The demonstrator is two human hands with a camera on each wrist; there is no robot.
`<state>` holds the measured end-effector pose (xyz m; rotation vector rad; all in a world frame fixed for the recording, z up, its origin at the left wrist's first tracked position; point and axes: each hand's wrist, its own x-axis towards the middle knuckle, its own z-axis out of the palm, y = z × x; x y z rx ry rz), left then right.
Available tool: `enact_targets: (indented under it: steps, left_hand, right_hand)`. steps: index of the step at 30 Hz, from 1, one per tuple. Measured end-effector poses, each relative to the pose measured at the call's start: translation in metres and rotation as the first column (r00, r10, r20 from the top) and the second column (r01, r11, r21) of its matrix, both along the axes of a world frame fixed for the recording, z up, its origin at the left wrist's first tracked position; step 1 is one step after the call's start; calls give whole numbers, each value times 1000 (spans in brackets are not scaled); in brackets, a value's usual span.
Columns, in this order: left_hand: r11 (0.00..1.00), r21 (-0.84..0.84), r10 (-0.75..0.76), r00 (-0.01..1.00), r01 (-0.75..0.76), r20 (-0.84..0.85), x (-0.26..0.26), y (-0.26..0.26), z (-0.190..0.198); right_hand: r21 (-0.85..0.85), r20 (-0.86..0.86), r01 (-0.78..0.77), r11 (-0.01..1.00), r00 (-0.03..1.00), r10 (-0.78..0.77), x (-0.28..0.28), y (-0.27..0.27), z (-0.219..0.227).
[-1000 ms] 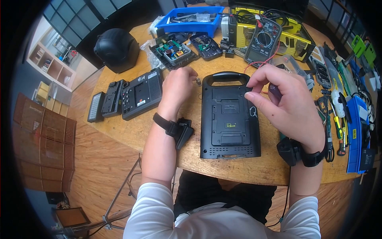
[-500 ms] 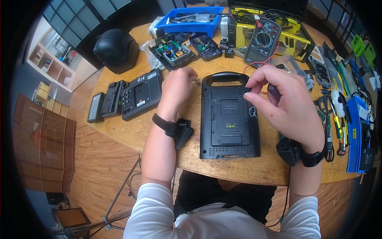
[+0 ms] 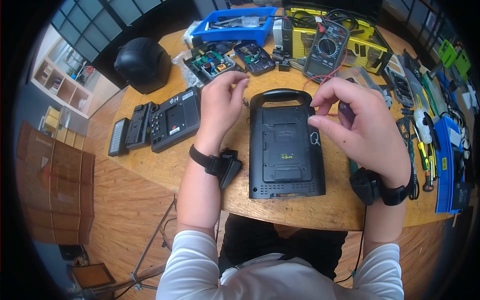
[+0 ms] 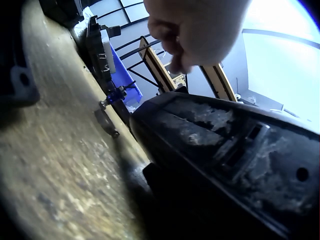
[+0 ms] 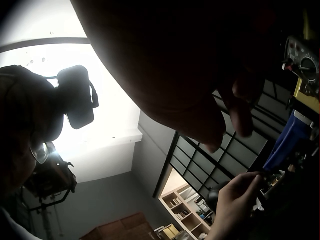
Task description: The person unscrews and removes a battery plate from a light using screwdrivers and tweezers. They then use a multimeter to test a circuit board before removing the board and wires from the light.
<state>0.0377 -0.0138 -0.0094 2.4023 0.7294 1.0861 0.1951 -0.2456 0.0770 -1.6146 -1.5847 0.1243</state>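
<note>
A black handled device (image 3: 286,135) lies on the wooden table, its recessed panel facing up. Left of its handle, my left hand (image 3: 220,102) is raised with bent, relaxed fingers; nothing shows in it, though its fingertips come together in the right wrist view (image 5: 240,200). A small metal part (image 3: 245,102) lies just below those fingertips. Over the device's upper right corner, my right hand (image 3: 360,125) curls its fingers round a dark purple object (image 3: 345,114). Its thumb and index tips stand a little apart. In the right wrist view this hand is too dark to show its grip.
Black electronic units (image 3: 176,120) lie at the left, with a black rounded case (image 3: 142,65) behind. Farther back are opened circuit housings (image 3: 210,64), a blue tray (image 3: 232,34) and a multimeter (image 3: 326,47) with red leads. Tools and a blue bin (image 3: 444,167) line the right edge.
The head view has shifted slightly. My left hand has risen a little and turned, its fingers now higher above the small metal part. My right hand has kept its pose.
</note>
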Motion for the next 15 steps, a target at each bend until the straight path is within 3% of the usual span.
enact_targets:
  steps: [2,3,5,6,9,10,15]
  left_hand:
    - [955,-147,-231,957,257,174,0,-8,3]
    - [952,-154,-237,956,264,174,1,-10,2]
    - [856,-136,-477,864,498,161,2,-14,3]
    - [817,-187,-525,837,546,154,2,-19,6]
    - [784,-139,-598,796,605,92,7,-23,-2]
    - [788,-165,-592,803,594,66,8,-26,-2]
    - [802,-188,-552,824,566,129,13,-27,-10]
  right_hand:
    - [-130,25,-61,990,998,65,1,-4,5]
    - [-136,23,-54,989,998,58,2,-5,3]
    - [-197,118,-148,969,978,173,4,-3,-5]
    - [-285,115,-167,944,972,207,4,-3,-6]
    - [-256,206,-200,946,945,256,2,-4,-15]
    - [-406,138,-184,895,956,260,-3,-7,-8]
    - [-412,215,-108,905,953,212,-12,-4,-18]
